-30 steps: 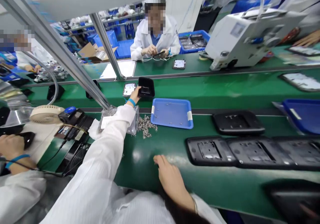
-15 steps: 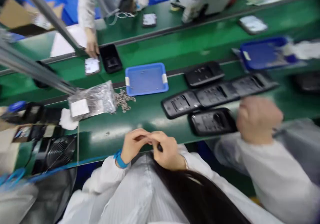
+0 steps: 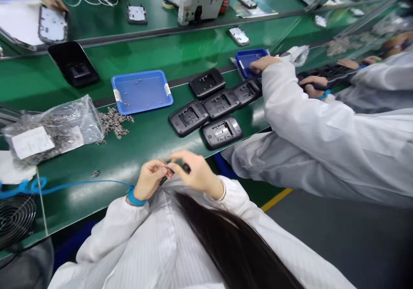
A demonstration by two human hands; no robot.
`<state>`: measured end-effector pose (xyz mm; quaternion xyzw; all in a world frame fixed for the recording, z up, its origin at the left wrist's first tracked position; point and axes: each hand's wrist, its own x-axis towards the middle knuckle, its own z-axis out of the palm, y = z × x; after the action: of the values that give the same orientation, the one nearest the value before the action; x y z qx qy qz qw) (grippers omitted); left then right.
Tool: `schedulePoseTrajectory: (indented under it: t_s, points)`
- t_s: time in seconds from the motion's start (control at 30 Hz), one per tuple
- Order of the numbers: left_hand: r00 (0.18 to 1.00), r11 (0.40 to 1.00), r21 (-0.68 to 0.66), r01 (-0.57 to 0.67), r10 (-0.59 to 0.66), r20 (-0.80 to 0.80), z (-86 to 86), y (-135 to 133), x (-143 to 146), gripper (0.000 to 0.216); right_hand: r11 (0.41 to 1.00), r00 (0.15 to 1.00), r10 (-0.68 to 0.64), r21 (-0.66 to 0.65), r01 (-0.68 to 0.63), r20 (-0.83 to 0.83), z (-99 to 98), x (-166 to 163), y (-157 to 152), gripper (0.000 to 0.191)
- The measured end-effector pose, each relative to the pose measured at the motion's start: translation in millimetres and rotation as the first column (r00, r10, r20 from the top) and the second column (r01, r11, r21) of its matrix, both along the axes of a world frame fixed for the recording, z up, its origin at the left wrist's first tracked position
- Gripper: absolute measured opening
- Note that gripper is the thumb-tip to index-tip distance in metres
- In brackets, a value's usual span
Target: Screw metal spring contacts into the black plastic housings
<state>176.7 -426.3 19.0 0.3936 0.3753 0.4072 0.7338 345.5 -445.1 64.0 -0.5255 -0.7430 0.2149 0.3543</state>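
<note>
My left hand [image 3: 151,180] and my right hand [image 3: 197,172] meet close to my chest, at the near edge of the green table [image 3: 142,147]. Both have curled fingers pinching a small dark object [image 3: 186,167] between them; I cannot make out what it is. A blue wrist strap [image 3: 134,198] with a blue cord sits on my left wrist. Long dark hair [image 3: 226,237] hangs down my white coat. Several black plastic housings [image 3: 209,104] lie on the table beyond my right hand.
A blue tray [image 3: 142,92] holds a few small parts, beside a loose pile of metal parts [image 3: 112,121] and a clear bag [image 3: 51,130] of them. A co-worker's sleeve [image 3: 306,112] reaches from the right to another blue tray [image 3: 247,59]. A fan [image 3: 14,216] sits at left.
The view has swung to the right. My hands stay together by my chest. The co-worker's arm on the right has stretched out over the table to the far blue tray.
</note>
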Motion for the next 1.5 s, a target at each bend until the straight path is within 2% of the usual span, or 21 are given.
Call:
schedulePoseTrajectory:
  t_s: [0.07,0.13,0.2,0.23,0.27,0.33,0.37,0.43,0.5,0.63,0.8,0.87,1.07,1.23,1.5]
  points:
    - [0.995,0.995,0.078,-0.060,0.065,-0.073,-4.2,4,2,0.037,0.978,0.963,-0.201,-0.018,0.207,0.180,-3.2,10,29,0.045]
    - [0.973,0.968,0.237,-0.086,0.133,-0.190,-9.9,4,-2,0.030,0.901,0.815,-0.357,-0.063,0.430,0.456,-11.6,12,54,0.053]
    - [0.926,0.917,0.389,-0.085,0.216,-0.308,-15.6,1,-11,0.025,0.842,0.660,-0.318,-0.118,0.527,0.681,-21.7,3,61,0.055]
    - [0.893,0.889,0.450,-0.083,0.267,-0.362,-18.1,-1,-16,0.024,0.848,0.632,-0.240,-0.158,0.507,0.737,-25.8,-5,57,0.055]
    - [0.853,0.861,0.503,-0.077,0.318,-0.414,-20.2,-4,-22,0.022,0.874,0.646,-0.140,-0.213,0.436,0.750,-28.6,-15,48,0.054]
    - [0.760,0.808,0.589,-0.029,0.401,-0.512,-23.4,-8,-33,0.018,0.920,0.732,0.088,-0.336,0.199,0.675,-30.0,-35,21,0.053]
    - [0.710,0.785,0.620,0.004,0.434,-0.554,-24.5,-9,-39,0.016,0.919,0.763,0.205,-0.389,0.066,0.613,-29.2,-44,7,0.052]
    - [0.623,0.752,0.655,0.072,0.479,-0.618,-26.3,-9,-50,0.015,0.883,0.764,0.374,-0.453,-0.122,0.526,-27.7,-58,-16,0.053]
    - [0.585,0.740,0.658,0.139,0.475,-0.658,-28.3,-6,-58,0.016,0.863,0.720,0.441,-0.473,-0.177,0.536,-29.2,-64,-26,0.056]
    - [0.579,0.716,0.666,0.211,0.458,-0.675,-34.6,3,-63,0.014,0.864,0.672,0.466,-0.460,-0.205,0.576,-37.9,-66,-24,0.057]
    - [0.434,0.721,0.647,0.247,0.514,-0.739,-43.0,10,-57,0.010,0.868,0.691,0.467,-0.435,-0.240,0.551,-40.4,-64,-20,0.055]
    - [0.409,0.727,0.644,0.238,0.527,-0.745,-43.5,10,-55,0.009,0.872,0.694,0.466,-0.419,-0.254,0.549,-41.2,-63,-20,0.055]
    - [0.434,0.736,0.662,0.143,0.555,-0.710,-36.7,6,-49,0.007,0.887,0.715,0.451,-0.354,-0.296,0.534,-48.1,-60,-19,0.053]
    - [0.375,0.759,0.626,0.181,0.535,-0.757,-39.6,7,-48,0.007,0.896,0.729,0.439,-0.323,-0.306,0.526,-51.0,-60,-20,0.051]
    - [0.432,0.711,0.643,0.286,0.503,-0.748,-48.3,12,-63,0.010,0.890,0.731,0.445,-0.343,-0.299,0.518,-53.7,-59,-21,0.051]
